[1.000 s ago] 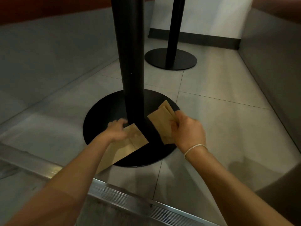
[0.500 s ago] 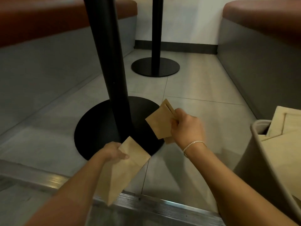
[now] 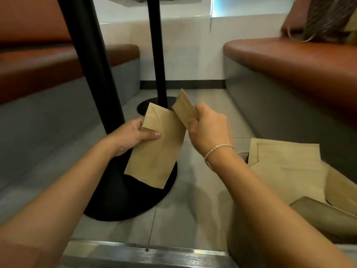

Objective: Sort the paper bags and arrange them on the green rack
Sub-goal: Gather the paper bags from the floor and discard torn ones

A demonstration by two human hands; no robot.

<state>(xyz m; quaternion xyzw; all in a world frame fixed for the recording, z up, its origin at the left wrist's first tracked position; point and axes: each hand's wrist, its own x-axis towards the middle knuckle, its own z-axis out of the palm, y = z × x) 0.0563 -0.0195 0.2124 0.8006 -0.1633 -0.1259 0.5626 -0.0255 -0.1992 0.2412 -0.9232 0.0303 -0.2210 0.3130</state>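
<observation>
Two bags | left hand (image 3: 133, 135) bag (image 3: 156, 151) upright, tilted | right hand (image 3: 209, 130) bag (image 3: 184, 110) leaning left

paper bags (image 3: 156, 151): plain tan-brown kraft
table posts (image 3: 90, 60): black, with black round bases
bench seats (image 3: 286, 60): reddish-brown tops over grey fronts
floor (image 3: 193, 209): pale grey tiles with dark joints
bracelet (image 3: 218, 148): gold-toned chain
wall (image 3: 183, 45): white, dark skirting below

Restaurant booth: padded bench seats (image 3: 289, 60), pedestal table legs (image 3: 90, 64), tiled floor (image 3: 208, 105).
</observation>
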